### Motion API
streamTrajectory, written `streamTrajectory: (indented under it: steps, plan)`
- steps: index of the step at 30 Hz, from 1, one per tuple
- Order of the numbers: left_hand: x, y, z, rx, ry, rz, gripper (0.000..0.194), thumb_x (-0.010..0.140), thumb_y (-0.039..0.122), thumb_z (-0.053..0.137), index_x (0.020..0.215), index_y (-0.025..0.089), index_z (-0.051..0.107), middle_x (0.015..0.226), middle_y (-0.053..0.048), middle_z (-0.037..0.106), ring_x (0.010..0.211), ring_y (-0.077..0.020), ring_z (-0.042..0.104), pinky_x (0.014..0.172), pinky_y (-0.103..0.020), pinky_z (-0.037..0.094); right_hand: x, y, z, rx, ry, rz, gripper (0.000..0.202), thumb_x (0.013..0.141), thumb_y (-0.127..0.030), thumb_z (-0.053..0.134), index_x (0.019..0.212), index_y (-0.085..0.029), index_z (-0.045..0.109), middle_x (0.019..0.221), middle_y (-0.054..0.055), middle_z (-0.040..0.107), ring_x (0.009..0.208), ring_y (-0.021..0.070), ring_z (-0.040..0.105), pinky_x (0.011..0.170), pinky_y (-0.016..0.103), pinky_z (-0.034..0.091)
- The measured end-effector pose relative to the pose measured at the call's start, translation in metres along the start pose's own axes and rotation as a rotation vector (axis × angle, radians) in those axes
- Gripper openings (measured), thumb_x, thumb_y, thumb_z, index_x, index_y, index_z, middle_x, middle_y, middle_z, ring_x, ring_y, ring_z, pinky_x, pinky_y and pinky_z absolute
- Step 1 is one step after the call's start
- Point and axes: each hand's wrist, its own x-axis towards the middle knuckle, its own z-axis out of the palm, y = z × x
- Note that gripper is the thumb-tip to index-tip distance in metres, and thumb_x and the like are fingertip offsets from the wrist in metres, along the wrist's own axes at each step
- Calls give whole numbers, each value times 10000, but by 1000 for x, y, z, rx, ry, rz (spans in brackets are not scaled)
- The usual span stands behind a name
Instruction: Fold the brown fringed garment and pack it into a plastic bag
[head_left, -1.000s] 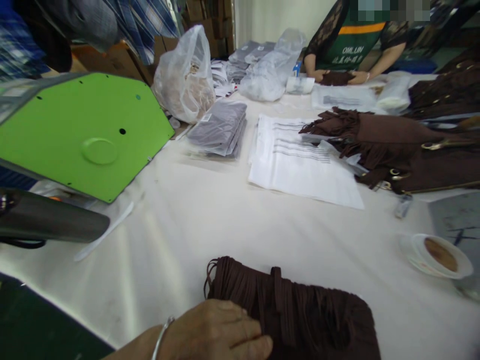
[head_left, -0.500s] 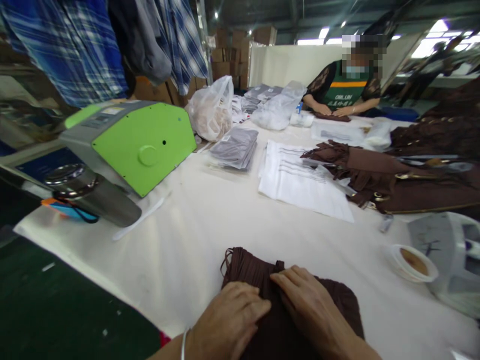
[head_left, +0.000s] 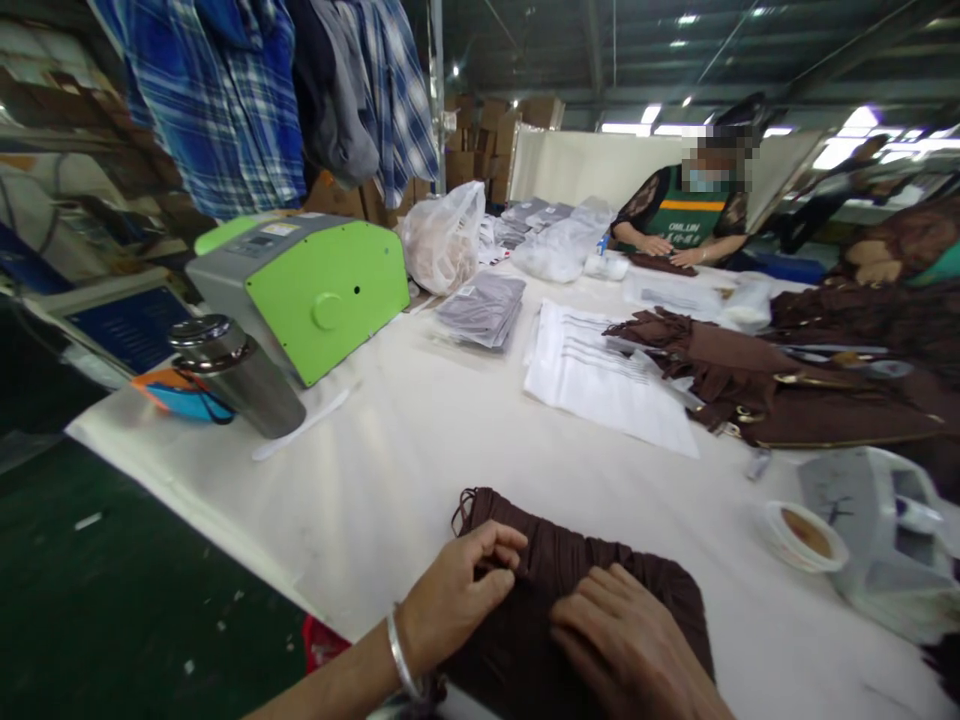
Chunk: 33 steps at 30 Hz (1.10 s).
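A folded dark brown garment (head_left: 637,565) lies in front of me on the white-covered table, with gathered pleats along its far edge and thin loops at its far left corner. My left hand (head_left: 461,590), a silver bangle at the wrist, is over the garment's left part. Its fingers are bent, and a gap shows between thumb and forefinger. On the right part of the same garment rests my right hand (head_left: 622,630), palm down, its fingers together and slightly bent. The right fingertips are partly hidden against the cloth.
A green and grey machine (head_left: 330,300) and a steel flask (head_left: 240,375) stand at the left. White printed sheets (head_left: 600,375) lie mid-table. Brown garments (head_left: 825,395), a tape roll (head_left: 806,540) and a clear plastic container (head_left: 870,530) are at the right. A co-worker (head_left: 686,215) sits across.
My left hand has lifted slightly and moved toward the garment's far edge. My right hand has drawn back toward me from that edge. The view has tilted up a little.
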Motion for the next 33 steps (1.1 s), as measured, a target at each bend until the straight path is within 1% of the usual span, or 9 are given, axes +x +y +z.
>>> streamTrajectory:
  steps: [3,6,11,14,16,19,23,28,33]
  plan:
    - [-5,5,5,84,9,32,333,800,159,531,1126,184,593,997,-33,646,967,-184,600,902,-315,443,5,-5,4,-7,146,81,47,876,-187,562,880,-234,568,805,9,636,740,179,580,694,316,414]
    - [-8,3,9,179,38,71,376,774,91,528,1127,210,587,1015,-18,649,975,-175,595,921,-310,447,13,-8,19,-27,232,106,117,893,-168,509,975,-218,577,932,50,652,840,209,583,743,341,422]
    - [-20,-4,15,568,40,307,456,813,67,518,1233,244,507,1110,-32,628,998,-204,565,928,-359,462,14,-4,36,-52,250,-12,194,919,-92,421,868,-194,577,770,31,602,740,194,529,722,342,374]
    - [-26,-5,7,680,46,431,444,877,78,470,1287,249,453,1160,-36,614,1058,-190,556,961,-333,453,8,0,35,-69,187,-39,198,894,-82,437,824,-199,581,780,31,603,759,194,531,739,347,361]
    - [-25,-6,-7,708,142,396,372,903,81,425,1231,242,496,1135,-37,619,1066,-182,561,963,-324,448,5,1,32,-72,135,-42,204,868,-72,451,788,-210,578,778,24,605,751,190,534,723,344,356]
    - [-15,-12,-37,717,286,131,260,895,123,445,1108,211,566,1018,-43,645,966,-201,598,900,-343,462,4,-2,25,-50,76,-67,159,845,-120,538,724,-220,561,741,1,599,707,174,531,681,332,351]
    - [4,-20,-62,643,297,-69,246,889,181,457,1114,181,556,861,-15,667,825,-184,630,769,-288,475,17,-15,17,34,94,-41,155,862,-170,579,720,-222,547,721,-8,585,704,172,533,667,329,368]
    - [17,-21,-51,629,275,-89,361,819,208,548,1179,205,519,814,29,666,754,-171,626,674,-254,442,48,-28,34,63,175,75,125,854,-125,554,915,-218,610,893,39,631,838,211,568,761,366,444]
    - [17,-16,-40,625,295,-58,449,765,125,527,1203,229,514,759,46,620,732,-168,602,685,-260,422,61,-23,55,-9,168,84,196,878,-79,498,814,-209,630,789,32,610,790,200,573,737,343,462]
